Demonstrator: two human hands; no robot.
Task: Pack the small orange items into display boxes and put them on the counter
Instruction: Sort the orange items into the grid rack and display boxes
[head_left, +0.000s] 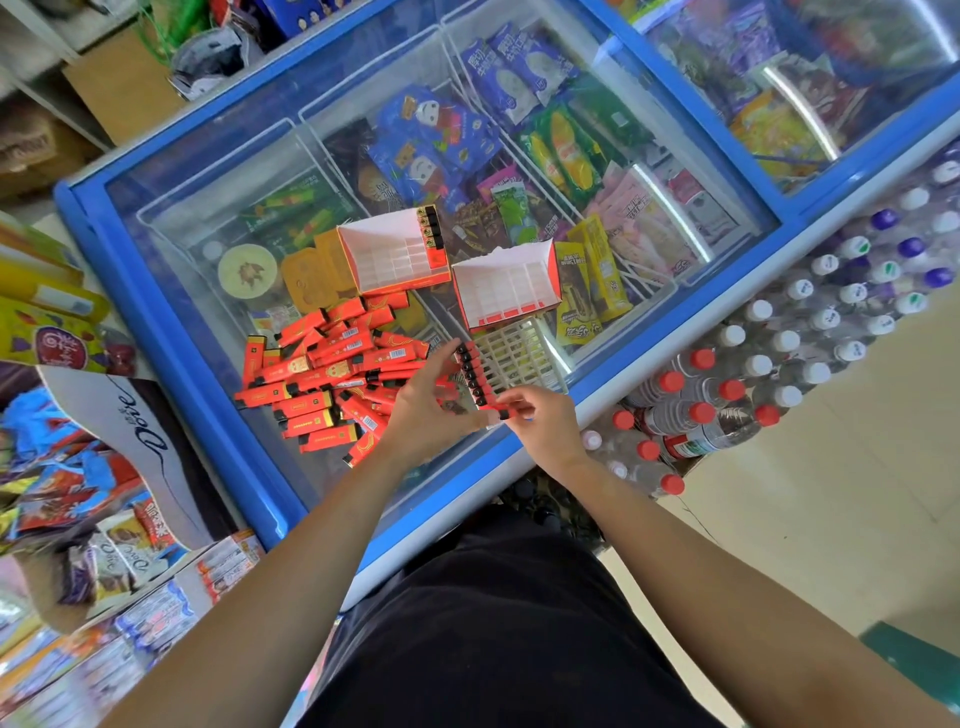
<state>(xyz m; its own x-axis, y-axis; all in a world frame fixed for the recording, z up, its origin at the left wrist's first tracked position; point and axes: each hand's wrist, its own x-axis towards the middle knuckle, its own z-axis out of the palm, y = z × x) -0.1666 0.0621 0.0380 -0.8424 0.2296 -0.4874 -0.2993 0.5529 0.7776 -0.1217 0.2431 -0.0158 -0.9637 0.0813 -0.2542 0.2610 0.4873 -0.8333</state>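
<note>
Left hand straight-fingered against the row of orange items, right hand pinching its near end.
Row sits at the white grid tray's left edge, by the freezer lid's front rim; loose pile just left; far display box holds a few, near display box shows white slots.

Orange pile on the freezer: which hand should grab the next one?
Left. The left hand is right next to the orange pile, while the right hand is pinching an orange item by the white tray, farther away.
</note>
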